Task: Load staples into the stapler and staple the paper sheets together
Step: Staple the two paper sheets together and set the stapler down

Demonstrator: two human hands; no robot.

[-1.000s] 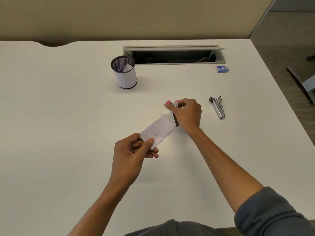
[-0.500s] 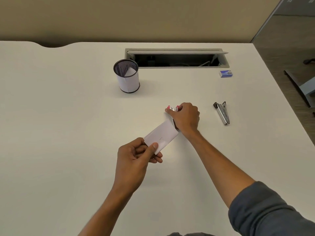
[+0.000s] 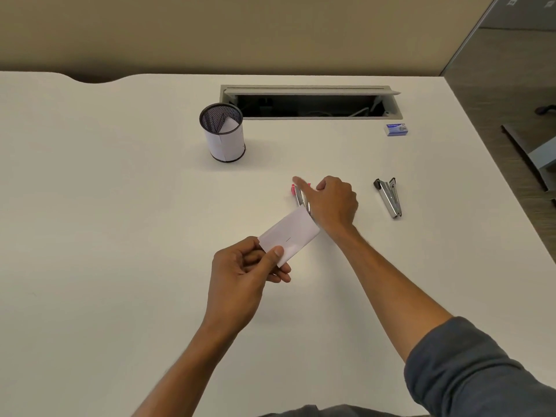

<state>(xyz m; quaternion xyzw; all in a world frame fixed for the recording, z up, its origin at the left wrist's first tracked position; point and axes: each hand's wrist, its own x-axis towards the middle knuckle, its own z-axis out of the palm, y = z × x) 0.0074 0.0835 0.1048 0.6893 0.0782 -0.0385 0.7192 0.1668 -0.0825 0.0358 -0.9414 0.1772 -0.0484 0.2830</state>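
Left hand point(image 3: 240, 275) pinches paper sheets point(image 3: 290, 236); far corner sits inside stapler point(image 3: 301, 197), lying mid-table, long axis toward table's far edge. Right hand point(image 3: 334, 203) over it, index finger straight, grip unclear.

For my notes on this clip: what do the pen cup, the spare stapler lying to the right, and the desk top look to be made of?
Pen cup: black wire mesh, probably metal; the weave shows inside the rim, and white paper lines it. Spare stapler: bright metal, shiny silver body with glints, and a dark end that may be plastic. Desk top: smooth matte off-white surface, likely laminate, though that can't be confirmed.
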